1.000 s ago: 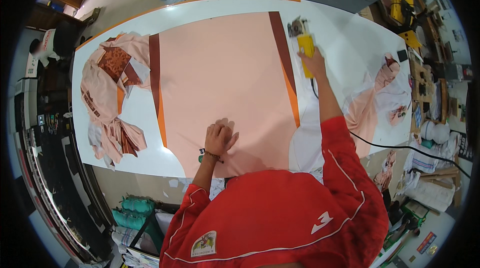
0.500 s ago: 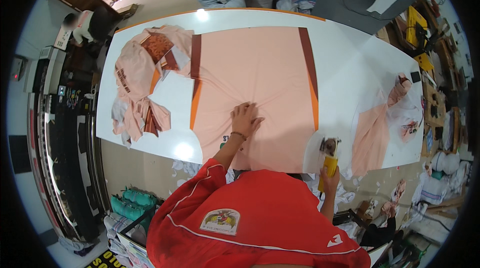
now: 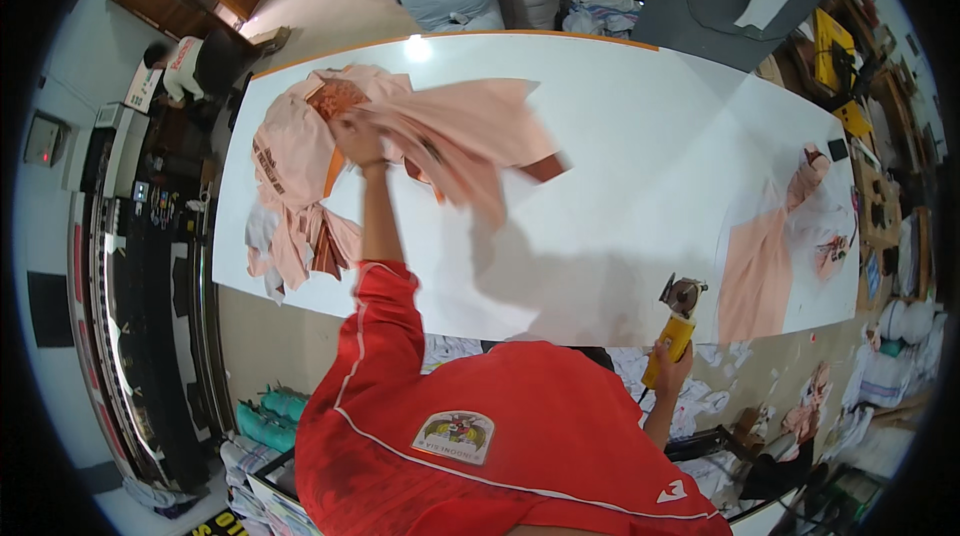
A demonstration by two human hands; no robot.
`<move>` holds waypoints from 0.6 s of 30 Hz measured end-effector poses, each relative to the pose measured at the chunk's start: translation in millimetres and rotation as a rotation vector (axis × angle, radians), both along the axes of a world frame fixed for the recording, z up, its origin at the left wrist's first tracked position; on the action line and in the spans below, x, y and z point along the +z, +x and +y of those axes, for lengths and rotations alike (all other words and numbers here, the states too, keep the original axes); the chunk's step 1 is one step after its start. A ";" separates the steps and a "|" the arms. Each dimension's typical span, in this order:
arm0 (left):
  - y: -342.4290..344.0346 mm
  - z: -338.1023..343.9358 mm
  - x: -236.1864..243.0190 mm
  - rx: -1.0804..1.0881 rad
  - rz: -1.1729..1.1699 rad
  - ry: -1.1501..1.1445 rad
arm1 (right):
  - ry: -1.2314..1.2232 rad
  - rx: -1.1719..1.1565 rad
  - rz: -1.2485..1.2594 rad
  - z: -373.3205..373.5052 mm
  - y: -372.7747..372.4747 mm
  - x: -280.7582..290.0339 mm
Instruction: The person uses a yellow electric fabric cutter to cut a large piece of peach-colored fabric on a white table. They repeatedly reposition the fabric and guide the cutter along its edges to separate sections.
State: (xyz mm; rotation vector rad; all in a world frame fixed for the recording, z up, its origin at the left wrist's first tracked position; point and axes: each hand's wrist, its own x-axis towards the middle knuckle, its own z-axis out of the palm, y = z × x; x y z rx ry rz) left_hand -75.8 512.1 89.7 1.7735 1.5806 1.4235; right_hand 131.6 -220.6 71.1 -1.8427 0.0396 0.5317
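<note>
My left hand (image 3: 360,143) is closed on a peach fabric panel (image 3: 470,131) with a brown edge. The panel is bunched at my fingers and blurred by motion, its free end swung out to the right. Beneath and beside that hand lies a heap of peach fabric pieces (image 3: 292,141) with orange and brown parts. By the table's front edge, my right hand (image 3: 672,366) grips the yellow body of an electric rotary cutter (image 3: 680,321), whose round blade and metal head point away from me.
On the right of the white table (image 3: 610,206) lie another peach panel (image 3: 758,271) and crumpled pieces in clear plastic (image 3: 825,221). A grey board (image 3: 720,6) stands past the far edge. White scraps litter the floor. Another person (image 3: 185,71) is at the far left.
My left hand has gone from lying on the flat panel to the heap at the left, pulling the panel off the table's middle. The cutter has shifted slightly right and tilted.
</note>
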 end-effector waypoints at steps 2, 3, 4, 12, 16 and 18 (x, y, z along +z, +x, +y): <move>-52.9 59.1 29.4 0.086 0.220 -0.071 | 0.033 -0.018 -0.009 0.3 0.4 -2.1; -72.3 80.3 31.5 0.096 0.335 -0.130 | 0.037 -0.059 -0.027 -4.8 -0.6 1.1; -91.7 98.8 35.5 0.104 0.427 -0.180 | 0.054 -0.081 -0.033 -4.4 -2.3 -5.1; -20.6 75.3 -38.7 0.003 0.692 -0.372 | 0.055 -0.251 -0.012 5.7 -16.0 14.0; 100.9 -114.2 -122.2 -0.613 0.377 -0.141 | 0.012 -0.312 -0.038 -2.3 -31.3 15.7; 166.0 -220.3 -129.5 -0.937 0.206 -0.213 | 0.005 -0.336 -0.040 -11.3 -28.6 22.4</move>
